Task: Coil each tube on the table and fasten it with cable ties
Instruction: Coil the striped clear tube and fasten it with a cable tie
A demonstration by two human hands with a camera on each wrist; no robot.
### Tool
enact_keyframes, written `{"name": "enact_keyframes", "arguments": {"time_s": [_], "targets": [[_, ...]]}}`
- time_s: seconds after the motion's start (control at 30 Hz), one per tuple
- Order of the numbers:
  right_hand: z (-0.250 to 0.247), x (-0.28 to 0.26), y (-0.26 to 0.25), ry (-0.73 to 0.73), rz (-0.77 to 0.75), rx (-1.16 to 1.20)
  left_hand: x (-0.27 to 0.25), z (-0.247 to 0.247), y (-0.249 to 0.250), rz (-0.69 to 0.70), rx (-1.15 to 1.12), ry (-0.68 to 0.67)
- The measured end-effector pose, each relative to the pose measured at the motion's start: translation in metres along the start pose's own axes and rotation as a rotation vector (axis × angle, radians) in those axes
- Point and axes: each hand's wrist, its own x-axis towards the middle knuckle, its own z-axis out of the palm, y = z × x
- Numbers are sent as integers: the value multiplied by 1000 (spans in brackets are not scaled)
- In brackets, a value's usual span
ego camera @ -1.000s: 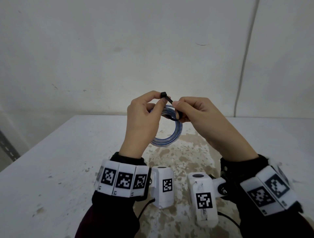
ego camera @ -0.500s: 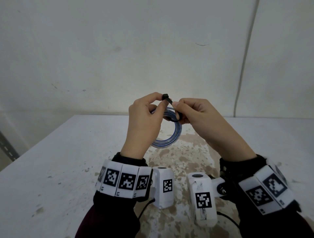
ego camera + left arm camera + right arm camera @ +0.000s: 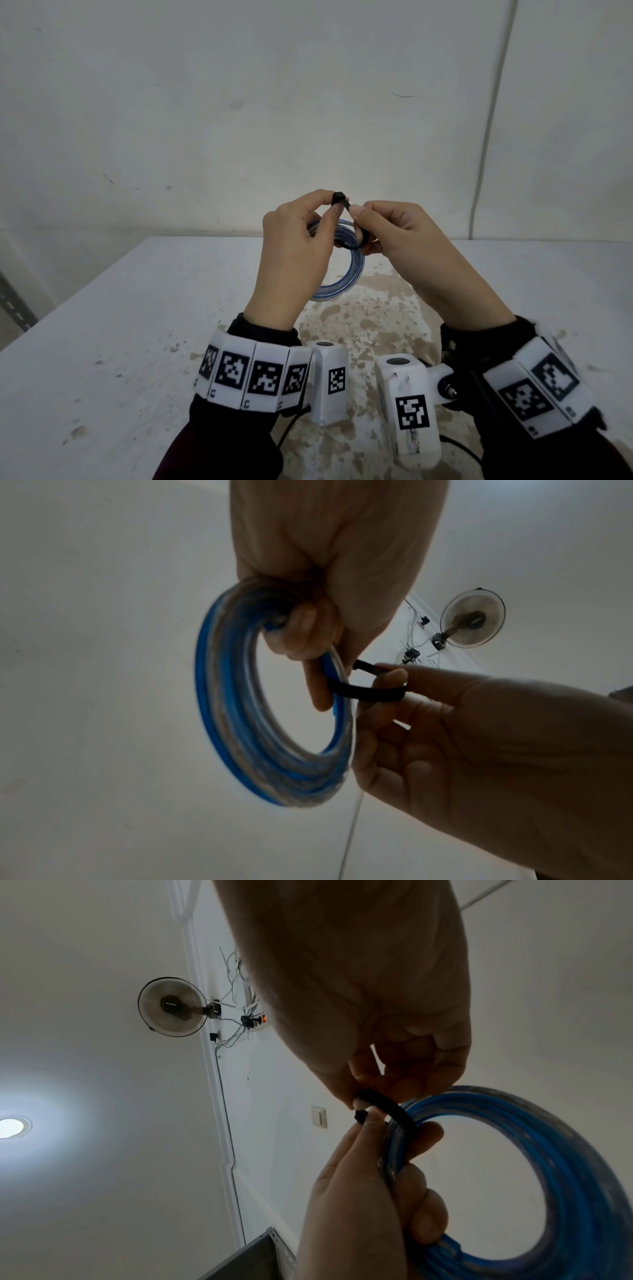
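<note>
Blue coiled tube [image 3: 346, 274] held aloft — both hands pinch its black cable tie [image 3: 342, 202]

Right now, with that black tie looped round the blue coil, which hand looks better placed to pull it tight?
Probably the right hand: it pinches the strap of the cable tie and seems free to draw away. The left hand pinches the tie's head and grips the coiled tube, held above the table.

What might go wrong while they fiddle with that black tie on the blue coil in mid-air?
The cable tie forms only a loose loop around the coiled tube; if the right hand loses its pinch, it may slip off. The left hand grips the coil at one spot only, so the loops might spring apart.
</note>
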Motion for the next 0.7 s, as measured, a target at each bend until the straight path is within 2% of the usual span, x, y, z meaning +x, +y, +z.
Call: {"name": "enact_keyframes", "arguments": {"time_s": [0.1,0.2,0.27,0.37,0.5,0.7], "targets": [[-4,0,0,22,-4,6,-3,4,3,69,61,-46],[-9,1,2,34,40,22,-3,5,5,18,37,-90],[-12,2,4,70,51,3,-3,1,7,-24,16,-165],[-18,2,5,48,51,-30,-4,-3,8,-65,6,-264],[-27,3,3,49,106,107,-4,-3,9,-68,-55,-318],[-46,3,2,231,62,169,-10,4,21,-5,-96,-493]]}}
